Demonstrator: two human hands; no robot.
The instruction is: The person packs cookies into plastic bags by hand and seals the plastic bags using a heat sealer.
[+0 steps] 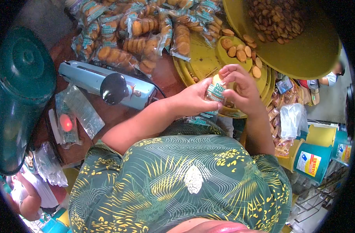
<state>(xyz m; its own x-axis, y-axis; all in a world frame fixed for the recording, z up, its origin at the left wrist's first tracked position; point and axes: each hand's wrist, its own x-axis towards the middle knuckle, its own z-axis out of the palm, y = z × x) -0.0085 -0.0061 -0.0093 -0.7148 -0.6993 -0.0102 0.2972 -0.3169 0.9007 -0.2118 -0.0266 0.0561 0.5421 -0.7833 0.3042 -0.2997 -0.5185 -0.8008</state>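
Observation:
My left hand (pixel 201 98) grips a small clear plastic bag (pixel 216 91) printed with a green bakery label. A round golden cookie (pixel 217 79) shows at the bag's upper end. My right hand (pixel 243 90) curls around that end, its fingertips at the cookie and its thumb near the label. Whether the cookie is fully inside the bag I cannot tell. Just beyond my hands, loose cookies (pixel 241 55) lie on a yellow lid (pixel 201 64). Below my hands, another labelled bag (pixel 197 121) is partly hidden by them.
Filled cookie packs (pixel 119 58) pile up at the back. A light-blue bag sealer (pixel 86 75) lies left, beside flat empty bags (pixel 82 110) and a dark green chair (pixel 24 97). A tilted yellow basin (pixel 313 54) holds more cookies. Paint buckets (pixel 311 161) and other people's arms (pixel 29 198) show at the sides.

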